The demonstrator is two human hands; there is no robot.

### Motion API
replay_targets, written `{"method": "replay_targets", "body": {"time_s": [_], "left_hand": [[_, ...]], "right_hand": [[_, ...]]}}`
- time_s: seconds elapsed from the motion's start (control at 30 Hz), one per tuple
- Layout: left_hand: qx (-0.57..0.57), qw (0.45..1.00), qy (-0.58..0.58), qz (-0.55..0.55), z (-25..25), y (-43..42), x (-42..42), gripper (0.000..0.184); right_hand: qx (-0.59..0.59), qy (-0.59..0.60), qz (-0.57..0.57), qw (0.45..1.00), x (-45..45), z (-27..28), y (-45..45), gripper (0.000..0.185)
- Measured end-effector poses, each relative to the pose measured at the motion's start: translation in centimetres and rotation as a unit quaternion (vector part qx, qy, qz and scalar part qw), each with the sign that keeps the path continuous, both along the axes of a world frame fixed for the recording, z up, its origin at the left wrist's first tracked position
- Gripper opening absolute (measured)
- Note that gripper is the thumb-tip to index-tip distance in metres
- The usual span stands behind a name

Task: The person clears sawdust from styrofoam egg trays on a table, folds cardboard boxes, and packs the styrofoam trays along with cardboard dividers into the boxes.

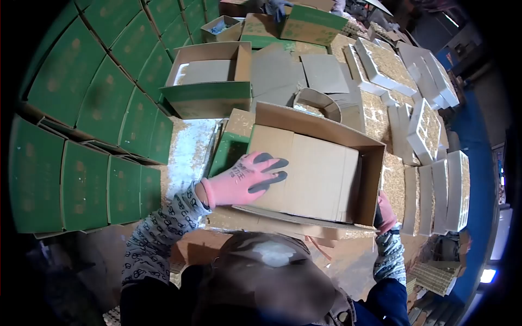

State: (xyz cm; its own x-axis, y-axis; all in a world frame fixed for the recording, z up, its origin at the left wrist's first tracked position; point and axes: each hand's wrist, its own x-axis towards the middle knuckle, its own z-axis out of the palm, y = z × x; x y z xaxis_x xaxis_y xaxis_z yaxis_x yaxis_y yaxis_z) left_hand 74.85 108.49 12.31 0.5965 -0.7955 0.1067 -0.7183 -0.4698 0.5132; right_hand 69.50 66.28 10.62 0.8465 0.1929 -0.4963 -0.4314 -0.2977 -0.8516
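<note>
An open cardboard box [321, 127] stands before me, slightly turned. A flat brown cardboard sheet [321, 176] covers most of its inside. My left hand [244, 179], in a pink glove with grey fingertips, reaches over the box's left side. Its fingers are spread over the sheet's left part. At the near right corner, my right hand [386, 213], gloved the same way, grips the box from outside; the end wall hides most of its fingers. A green printed carton flap [228, 153] shows just left of the box.
Green cartons [87, 185] are stacked in a wall at left. Another open box [209, 100] sits beyond mine, near a small open carton [318, 103]. White trays of tan granular material [424, 130] stand at right. At the far end is a person's gloved hand [277, 8].
</note>
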Motion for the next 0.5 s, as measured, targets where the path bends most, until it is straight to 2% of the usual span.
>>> {"method": "replay_targets", "body": {"time_s": [0.07,0.17,0.2,0.3,0.33,0.37,0.4,0.47,0.5], "left_hand": [[-0.008,1.000,0.009,0.004,0.2,0.1,0.2,0.047],[-0.001,1.000,0.008,0.020,0.2,-0.2,-0.2,0.047],[-0.003,1.000,0.010,0.025,0.4,-0.2,-0.2,0.048],[-0.035,0.998,0.029,0.033,1.1,-0.1,-0.1,0.047],[-0.041,0.998,0.030,0.041,0.9,-0.1,-0.1,0.046],[-0.046,0.997,0.032,0.049,0.7,-0.2,-0.2,0.046],[-0.056,0.995,0.067,0.052,0.4,-0.3,0.0,0.045],[-0.038,0.996,0.059,0.058,0.3,-0.5,-0.3,0.045],[-0.033,0.996,0.045,0.066,0.3,-0.7,-0.2,0.046]], "right_hand": [[-0.045,-0.116,0.032,0.992,0.6,1.7,1.7,0.051],[-0.034,-0.207,-0.099,0.973,-0.3,-0.7,1.3,0.059],[-0.052,-0.186,-0.109,0.975,-0.5,-0.3,0.6,0.066],[0.160,-0.027,-0.056,0.985,0.1,0.6,-0.1,0.069],[0.155,-0.016,-0.028,0.987,0.4,-0.5,0.1,0.075],[0.210,-0.027,-0.057,0.976,0.9,-1.3,1.2,0.082],[-0.113,-0.117,-0.015,0.987,1.7,1.9,6.1,0.088],[-0.213,-0.270,-0.042,0.938,0.8,-2.1,6.7,0.087],[-0.038,-0.198,-0.082,0.976,1.9,-1.5,6.3,0.083]]}}
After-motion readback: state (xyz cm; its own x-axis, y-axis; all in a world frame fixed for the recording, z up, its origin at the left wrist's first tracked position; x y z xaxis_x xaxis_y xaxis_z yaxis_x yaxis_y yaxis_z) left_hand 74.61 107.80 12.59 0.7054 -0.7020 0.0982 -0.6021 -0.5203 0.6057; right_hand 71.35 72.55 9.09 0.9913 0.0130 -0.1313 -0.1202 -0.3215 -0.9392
